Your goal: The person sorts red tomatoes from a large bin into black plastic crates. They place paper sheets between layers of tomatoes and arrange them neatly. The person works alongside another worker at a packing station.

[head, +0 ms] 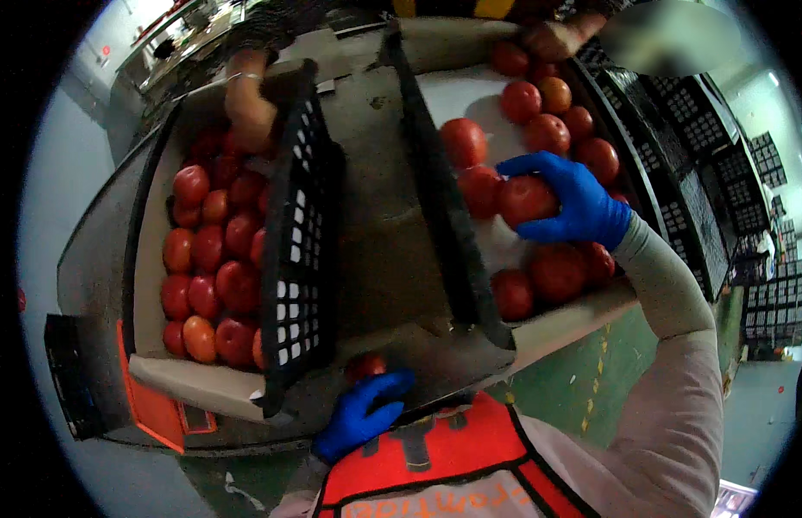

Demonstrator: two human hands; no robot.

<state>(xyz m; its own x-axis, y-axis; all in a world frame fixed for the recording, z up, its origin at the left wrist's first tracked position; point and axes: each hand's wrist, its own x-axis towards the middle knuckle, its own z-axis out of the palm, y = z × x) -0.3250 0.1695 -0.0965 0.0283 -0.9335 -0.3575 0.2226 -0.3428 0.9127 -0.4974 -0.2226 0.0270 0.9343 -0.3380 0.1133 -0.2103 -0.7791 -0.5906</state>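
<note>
My right hand (579, 204), in a blue glove, grips a red tomato (528, 199) inside the right black plastic crate (439, 194). More tomatoes (558, 270) lie around it on the crate's pale lining. Low in the view, close to my body, is my left hand (365, 414), also blue-gloved, with thumb and fingers apart. A single tomato (366, 367) rests on the worktable just beyond its fingertips; whether they touch is hard to tell. On the left, a second black crate (300, 246) with a paper lining holds rows of tomatoes (210, 247).
Across the table, a co-worker's hand (249, 110) reaches into the left crate, and another hand (559, 40) is at the right crate's far corner. Stacked black crates (692, 129) stand at right. The worktable (381, 259) shows between the crates; an orange frame (151, 408) sits lower left.
</note>
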